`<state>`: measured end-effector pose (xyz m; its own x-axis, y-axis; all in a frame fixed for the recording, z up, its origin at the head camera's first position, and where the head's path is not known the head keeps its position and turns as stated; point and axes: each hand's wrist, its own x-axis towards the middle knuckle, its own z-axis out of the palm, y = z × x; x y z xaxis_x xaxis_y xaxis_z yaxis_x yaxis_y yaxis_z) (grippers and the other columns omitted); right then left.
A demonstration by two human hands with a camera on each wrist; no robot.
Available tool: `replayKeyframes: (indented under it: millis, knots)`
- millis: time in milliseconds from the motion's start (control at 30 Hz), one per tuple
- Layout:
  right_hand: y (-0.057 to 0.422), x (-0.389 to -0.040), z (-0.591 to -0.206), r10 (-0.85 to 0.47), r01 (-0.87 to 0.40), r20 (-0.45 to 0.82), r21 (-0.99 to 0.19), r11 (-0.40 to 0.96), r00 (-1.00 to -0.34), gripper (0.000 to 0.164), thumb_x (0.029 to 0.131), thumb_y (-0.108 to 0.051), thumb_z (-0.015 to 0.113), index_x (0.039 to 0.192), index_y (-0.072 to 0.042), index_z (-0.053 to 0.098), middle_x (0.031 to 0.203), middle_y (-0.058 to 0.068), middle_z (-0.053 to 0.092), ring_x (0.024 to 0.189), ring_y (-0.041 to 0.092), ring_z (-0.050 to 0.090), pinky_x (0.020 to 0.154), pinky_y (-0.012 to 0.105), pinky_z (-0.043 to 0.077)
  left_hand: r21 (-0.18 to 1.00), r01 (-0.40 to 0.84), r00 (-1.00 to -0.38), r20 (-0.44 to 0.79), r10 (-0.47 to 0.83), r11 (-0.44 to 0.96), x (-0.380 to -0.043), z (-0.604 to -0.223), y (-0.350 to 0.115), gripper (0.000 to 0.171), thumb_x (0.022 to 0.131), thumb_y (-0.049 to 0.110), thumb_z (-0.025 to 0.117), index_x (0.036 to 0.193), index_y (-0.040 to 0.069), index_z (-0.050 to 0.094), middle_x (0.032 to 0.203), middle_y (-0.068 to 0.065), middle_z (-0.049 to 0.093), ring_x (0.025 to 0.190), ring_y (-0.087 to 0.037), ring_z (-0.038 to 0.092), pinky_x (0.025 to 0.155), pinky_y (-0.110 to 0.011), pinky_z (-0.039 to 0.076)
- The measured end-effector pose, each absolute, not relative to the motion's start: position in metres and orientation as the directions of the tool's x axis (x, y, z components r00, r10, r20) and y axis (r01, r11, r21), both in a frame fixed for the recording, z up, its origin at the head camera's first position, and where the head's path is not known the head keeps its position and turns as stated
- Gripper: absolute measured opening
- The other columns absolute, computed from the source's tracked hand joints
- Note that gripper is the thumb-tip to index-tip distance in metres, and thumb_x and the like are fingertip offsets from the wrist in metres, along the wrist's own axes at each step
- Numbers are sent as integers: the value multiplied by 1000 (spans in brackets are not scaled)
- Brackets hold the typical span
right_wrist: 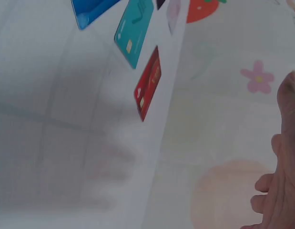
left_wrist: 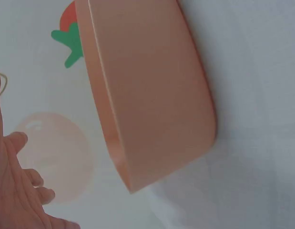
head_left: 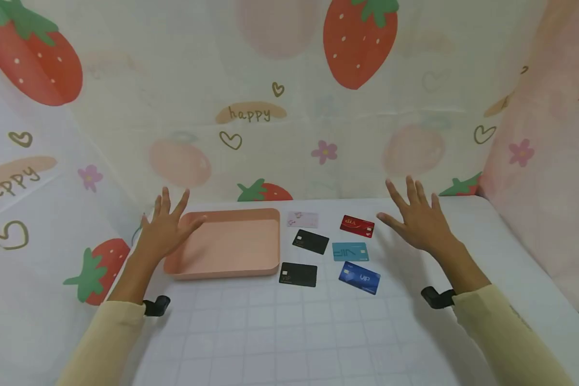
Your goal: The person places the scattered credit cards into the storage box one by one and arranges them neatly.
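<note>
My left hand (head_left: 163,230) hovers with spread fingers over the left end of a shallow pink tray (head_left: 276,241) and holds nothing. On the other side, my right hand (head_left: 421,225) is raised with its fingers spread, to the right of several flat cards. The red card (head_left: 357,226) lies nearest to it. Below that are a light blue card (head_left: 350,252) and a dark blue VIP card (head_left: 359,277). Closer to the tray lie a pale pink card (head_left: 303,219), a black card (head_left: 311,242) and another black card (head_left: 298,274). In the left wrist view the tray's outer wall (left_wrist: 157,95) looms close.
The cards and tray rest on a white table (head_left: 251,332) with a faint grid. A cloth (head_left: 193,80) printed with strawberries stands behind it and along both sides. Black wrist straps (head_left: 157,306) show at both sleeves.
</note>
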<state>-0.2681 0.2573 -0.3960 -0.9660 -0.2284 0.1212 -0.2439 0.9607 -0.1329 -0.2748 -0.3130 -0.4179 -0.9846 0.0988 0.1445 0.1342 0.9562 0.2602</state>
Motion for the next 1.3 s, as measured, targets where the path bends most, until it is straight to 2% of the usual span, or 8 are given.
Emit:
replayKeyframes:
  millis: [133,267,367,533,633,900,1100,1300]
  knots:
    - [253,-260,-397,-233,-250,126,-146,957,-964,88,99,-63,46,164,-25,0,166,29,-1,151,51,5,114,74,3,336,170,-978,170,118,926,-273,-424,-320,87,98,69,44,165,27,7,167,-24,-7,149,-54,11,105,-81,22]
    - [248,-251,-404,-244,-262,117,-167,951,-963,88,100,-61,48,165,-23,2,166,29,2,151,50,9,115,74,8,383,184,-979,156,133,905,-266,-428,-327,83,100,65,45,164,21,15,168,-23,3,143,-56,28,96,-79,36]
    - [245,-244,-413,-256,-270,90,-204,941,-962,88,100,-59,50,165,-20,5,166,30,5,150,50,12,115,72,13,418,184,-981,133,140,890,-259,-433,-331,81,101,63,46,163,18,22,167,-22,11,140,-56,34,99,-77,35]
    - [241,-238,-424,-255,-248,16,-288,925,-967,89,98,-56,56,164,-17,12,166,28,10,149,52,17,108,73,28,510,172,-985,111,133,843,-256,-448,-335,76,102,59,47,163,20,25,167,-21,16,143,-55,30,107,-77,26]
    - [238,-235,-428,-244,-221,-34,-318,922,-969,89,96,-54,61,163,-13,19,165,27,15,148,51,20,103,76,32,542,162,-986,116,117,824,-255,-455,-337,74,102,57,48,162,20,27,165,-24,20,143,-56,28,108,-77,23]
    - [233,-228,-438,-260,-203,-107,-375,905,-960,77,93,-47,69,153,-6,44,152,26,46,140,49,41,104,69,40,602,130,-989,138,58,788,-251,-463,-345,69,102,51,55,155,8,41,152,-29,43,133,-53,46,103,-70,40]
    - [229,-229,-445,-248,-187,-109,-395,900,-963,78,86,-41,79,148,-5,49,138,24,59,129,45,53,98,65,48,660,141,-988,135,68,738,-250,-470,-352,64,102,42,59,151,5,46,152,-27,44,132,-50,48,104,-66,42]
    - [223,-230,-449,-240,-156,-151,-427,891,-959,83,75,-41,89,141,-6,51,120,17,63,108,33,62,88,55,57,700,140,-990,116,82,700,-253,-477,-358,62,103,40,59,152,6,46,152,-28,44,138,-51,41,107,-72,33]
